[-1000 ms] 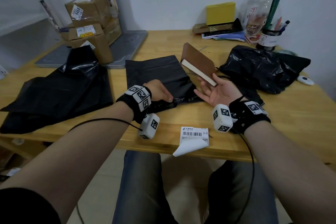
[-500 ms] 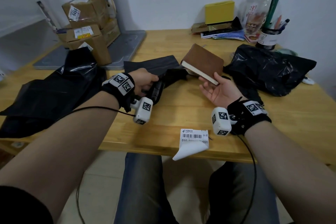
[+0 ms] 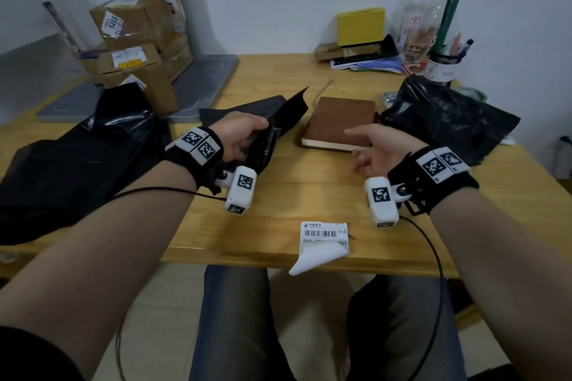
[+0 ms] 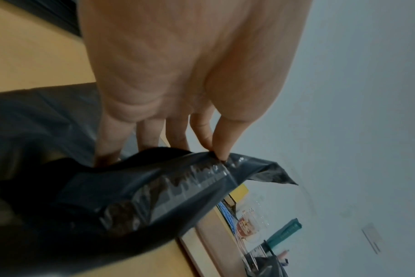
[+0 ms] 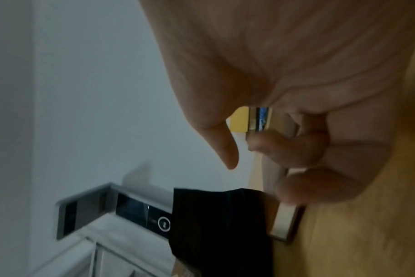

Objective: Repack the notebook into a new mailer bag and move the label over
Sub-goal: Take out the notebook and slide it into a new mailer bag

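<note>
The brown notebook (image 3: 337, 120) lies flat on the wooden table (image 3: 309, 195), right of the middle. My right hand (image 3: 377, 148) hovers at its near right corner with loosely curled fingers and holds nothing; in the right wrist view this hand (image 5: 296, 75) shows the thumb apart from the fingers, with the notebook's page edge (image 5: 284, 223) beyond. My left hand (image 3: 244, 136) holds the new black mailer bag (image 3: 278, 120) up by its mouth. In the left wrist view the thumb and forefinger (image 4: 220, 155) pinch the bag's edge (image 4: 154, 187). The white label (image 3: 325, 235) lies at the table's front edge, one end curling over it.
Crumpled black bags lie at the left (image 3: 71, 158) and right (image 3: 442, 120). Cardboard boxes (image 3: 133, 40) stand on a grey scale (image 3: 198, 86) at the back left. A yellow box (image 3: 360, 25), papers and a pen cup (image 3: 439, 68) line the back wall.
My right hand lowered the tilted notebook flat onto the table and let go. My left hand lifted the mailer bag's mouth off the table and drew it leftward.
</note>
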A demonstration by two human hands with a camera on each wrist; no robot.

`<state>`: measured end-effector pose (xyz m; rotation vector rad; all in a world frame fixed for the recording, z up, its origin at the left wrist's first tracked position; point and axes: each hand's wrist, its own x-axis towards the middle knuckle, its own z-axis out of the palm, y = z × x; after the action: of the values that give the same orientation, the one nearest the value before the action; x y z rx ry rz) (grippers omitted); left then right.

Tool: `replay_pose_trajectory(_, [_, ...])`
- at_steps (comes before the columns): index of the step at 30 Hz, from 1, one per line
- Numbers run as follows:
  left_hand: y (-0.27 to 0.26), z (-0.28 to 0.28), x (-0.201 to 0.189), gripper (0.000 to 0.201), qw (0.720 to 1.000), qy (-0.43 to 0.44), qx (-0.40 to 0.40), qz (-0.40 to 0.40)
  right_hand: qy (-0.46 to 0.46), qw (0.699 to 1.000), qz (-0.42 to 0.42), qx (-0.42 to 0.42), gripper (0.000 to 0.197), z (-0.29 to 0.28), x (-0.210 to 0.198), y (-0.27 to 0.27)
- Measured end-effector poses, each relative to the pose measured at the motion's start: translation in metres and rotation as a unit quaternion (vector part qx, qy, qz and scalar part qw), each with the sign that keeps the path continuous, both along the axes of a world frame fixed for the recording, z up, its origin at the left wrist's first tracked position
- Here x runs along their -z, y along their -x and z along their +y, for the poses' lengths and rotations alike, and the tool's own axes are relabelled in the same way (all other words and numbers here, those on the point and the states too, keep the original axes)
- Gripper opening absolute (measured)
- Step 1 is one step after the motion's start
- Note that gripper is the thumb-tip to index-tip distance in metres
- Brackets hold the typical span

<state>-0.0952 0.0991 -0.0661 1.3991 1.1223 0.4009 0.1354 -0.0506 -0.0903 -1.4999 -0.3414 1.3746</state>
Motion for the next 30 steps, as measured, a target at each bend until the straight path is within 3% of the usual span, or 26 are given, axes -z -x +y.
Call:
replay_pose_trajectory(3, [-0.007,-0.004,-0.001,0.015,0.999,-0.025,0.026,-0.001,0.029,0.993,-0.107,-0.035,0.060,0.008,0.000,-0.005])
replay_pose_trajectory(6, [-0.017,-0.012,-0.003,0.014,0.997,-0.056,0.044,0.006,0.032,0.978,-0.163,-0.124,0.058,0.017,-0.007,-0.001])
replay_pose_trajectory(11, [-0.033,-0.023,0.003,0.018,0.994,-0.086,0.065,0.015,-0.018,0.973,-0.173,-0.154,0.053,0.036,-0.004,0.020])
replay_pose_trajectory(15, [-0.038,-0.022,0.008,0.016,0.996,-0.076,0.055,0.009,-0.032,0.972,-0.205,-0.110,0.022,0.045,0.002,0.023])
replay_pose_trajectory(20, [-0.036,-0.013,0.012,0.006,0.996,-0.087,-0.009,0.018,-0.015,0.968,-0.218,-0.126,0.022,0.042,0.011,0.013])
replay_pose_trajectory(26, [-0.049,-0.016,0.015,0.033,0.994,-0.082,0.066,0.021,-0.086,0.977,-0.156,-0.118,0.016,0.039,0.009,0.020])
replay_pose_trajectory(30, [-0.058,-0.018,0.015,0.030,0.993,-0.090,0.078,0.015,-0.127,0.971,-0.161,-0.125,0.011,0.039,0.008,0.023])
